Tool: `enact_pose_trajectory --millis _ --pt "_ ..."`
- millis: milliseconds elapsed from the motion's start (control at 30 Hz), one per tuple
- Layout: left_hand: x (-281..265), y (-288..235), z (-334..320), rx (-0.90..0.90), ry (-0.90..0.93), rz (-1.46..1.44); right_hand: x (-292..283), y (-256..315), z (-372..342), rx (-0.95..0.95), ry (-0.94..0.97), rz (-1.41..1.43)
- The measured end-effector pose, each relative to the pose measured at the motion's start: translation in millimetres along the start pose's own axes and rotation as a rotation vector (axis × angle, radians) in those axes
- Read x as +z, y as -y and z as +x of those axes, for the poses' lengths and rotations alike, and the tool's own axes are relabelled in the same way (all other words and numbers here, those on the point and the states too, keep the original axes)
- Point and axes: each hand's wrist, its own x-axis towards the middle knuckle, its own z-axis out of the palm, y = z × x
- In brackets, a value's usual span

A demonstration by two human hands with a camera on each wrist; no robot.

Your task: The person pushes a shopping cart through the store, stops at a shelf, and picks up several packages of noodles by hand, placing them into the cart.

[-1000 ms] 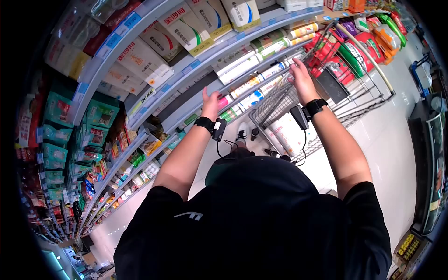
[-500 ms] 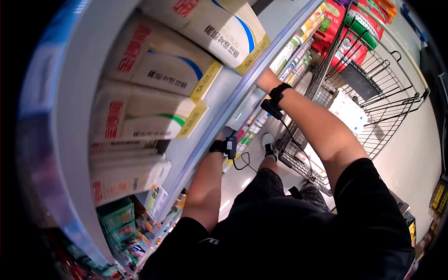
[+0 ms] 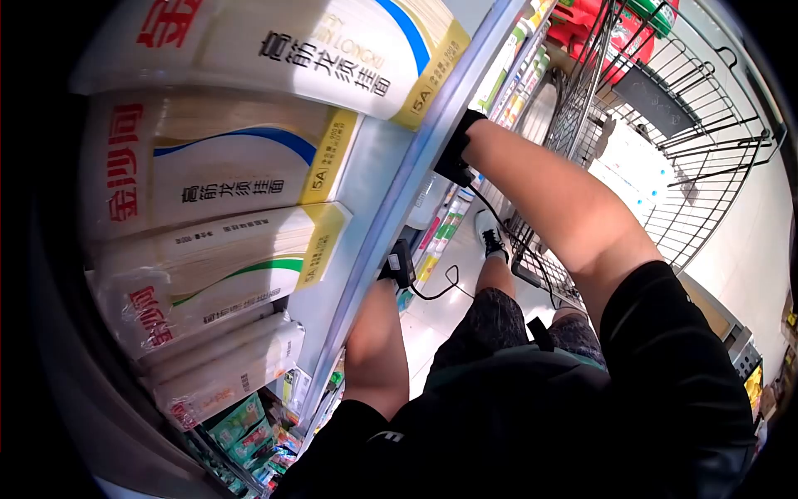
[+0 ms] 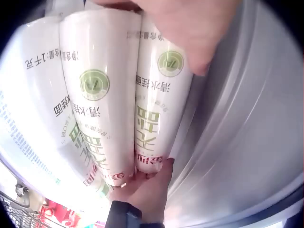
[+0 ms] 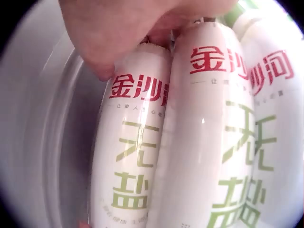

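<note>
In the left wrist view, white paper-wrapped rolls of dried noodles [image 4: 102, 57] with green print lie side by side. My left hand [image 4: 194, 23] grips the top ends of two of them, thumb down along the side of the outer roll [image 4: 159, 95]. At the opposite ends my right hand [image 4: 149, 192] holds the same two rolls. The right wrist view shows that right hand [image 5: 137, 28] curled over the roll ends, beside the red lettering. Both hands are hidden beneath the shelf edge [image 3: 399, 175] in the head view.
Flat noodle packs [image 3: 224, 166] fill the shelf above my forearms. A wire shopping cart [image 3: 706, 191] stands at right with white packages [image 3: 632, 166] inside. Grey shelf metal [image 4: 247, 104] runs close beside the rolls. Red bags [image 3: 615, 41] are behind the cart.
Both hands have gone from out in front of the shelves to in under the shelf edge. The body has leaned closer, and the cart appears nearer at right.
</note>
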Motion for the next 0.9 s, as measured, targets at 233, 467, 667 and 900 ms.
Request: enact_pose_trajectory --millis 233,467,667,900 --pt "-8 12 1 -0.019 0.013 -0.048 0 10 -11 -0.056 -0.008 0.001" --pt "-18 53 -43 0.036 -0.033 -0.246 -17 20 -53 0.170 0.154 0.021" --pt "7 -14 -117 -0.057 0.022 -0.190 -50 42 -114 0.363 0.022 0.295" --pt "33 -55 -181 -0.065 0.289 -0.227 -143 64 -200 0.220 -0.156 -0.100"
